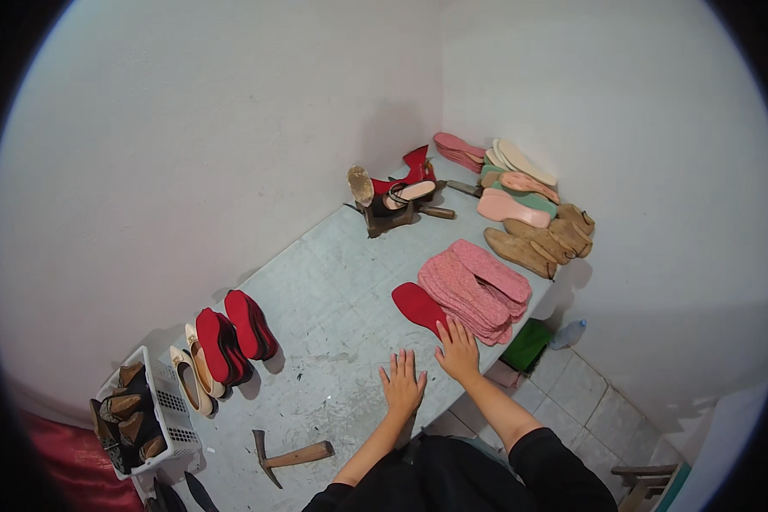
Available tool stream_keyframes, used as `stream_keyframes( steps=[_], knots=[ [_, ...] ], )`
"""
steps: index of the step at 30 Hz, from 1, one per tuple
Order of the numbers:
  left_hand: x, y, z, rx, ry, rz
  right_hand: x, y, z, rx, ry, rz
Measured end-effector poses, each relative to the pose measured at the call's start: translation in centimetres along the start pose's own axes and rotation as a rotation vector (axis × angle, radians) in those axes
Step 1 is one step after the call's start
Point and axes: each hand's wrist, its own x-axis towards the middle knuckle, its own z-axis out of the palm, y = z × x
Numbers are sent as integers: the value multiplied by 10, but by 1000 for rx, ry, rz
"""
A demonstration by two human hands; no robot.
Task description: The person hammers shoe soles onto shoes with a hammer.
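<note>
My left hand (pixel 404 386) lies at the table's near edge, fingers stretched out and holding nothing. Just to its right, my right hand (pixel 460 352) is also open, its fingertips at the near end of a red insole (pixel 417 307); whether they press on it I cannot tell. Against that insole's right side is a thick pile of pink speckled insoles (pixel 461 294). A hammer (pixel 299 455) with a wooden handle rests on the table left of my left hand.
On the table (pixel 316 282), left, are stacked red soles (pixel 218 346), cream flat shoes (pixel 189 384) and a white basket (pixel 169 405) of dark shoe forms. At the back are red and black shoes (pixel 401 192); wooden shoe lasts (pixel 520 247) and pale soles (pixel 512 207) sit right.
</note>
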Motion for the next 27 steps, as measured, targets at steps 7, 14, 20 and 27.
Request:
stream_keyframes(
  steps=[7,14,20,27],
  knots=[
    [1,1,1,-7,21,-19,1,3,3,29,-2,15],
    [2,1,0,4,29,-27,2,4,9,16,-3,3],
    [-7,-11,-1,-79,28,-33,8,-14,10,58,24,199],
    [-47,-66,-56,-422,254,-273,10,-105,6,728,-2,112]
  ],
)
